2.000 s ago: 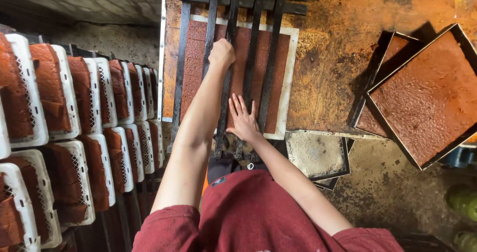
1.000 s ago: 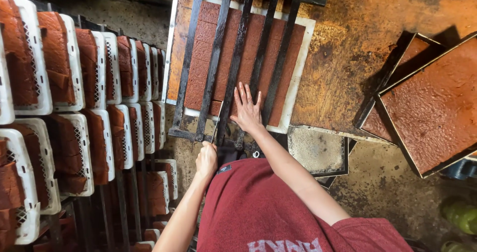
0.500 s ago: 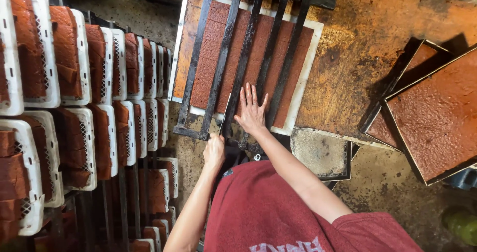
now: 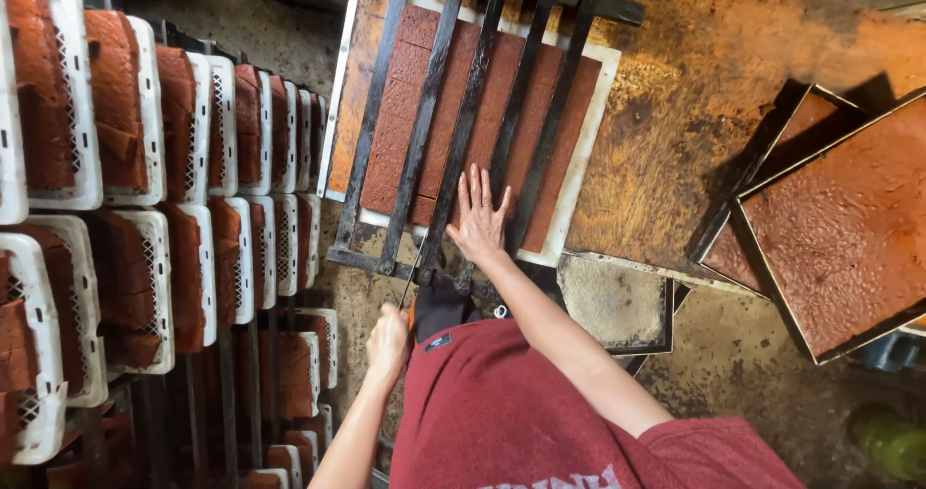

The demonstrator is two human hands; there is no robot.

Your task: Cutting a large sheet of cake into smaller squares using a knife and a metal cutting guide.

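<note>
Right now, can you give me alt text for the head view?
A right hand presses flat on a dark metal slat guide over a reddish-brown slab, while the left hand grips a thin blade. Racked white trays stand left.

We see soft daylight from the upper right warming the stained desk [image 4: 694,132]; dark shadows pool beside the trays [image 4: 830,229]; the lower corners fall dim; wide-angle bending at the edges; focus mostly sharp.

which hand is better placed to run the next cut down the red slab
Left, probably. The left hand grips the knife, its blade at the near end of the bar frame. The right hand lies flat, bracing it.
</note>
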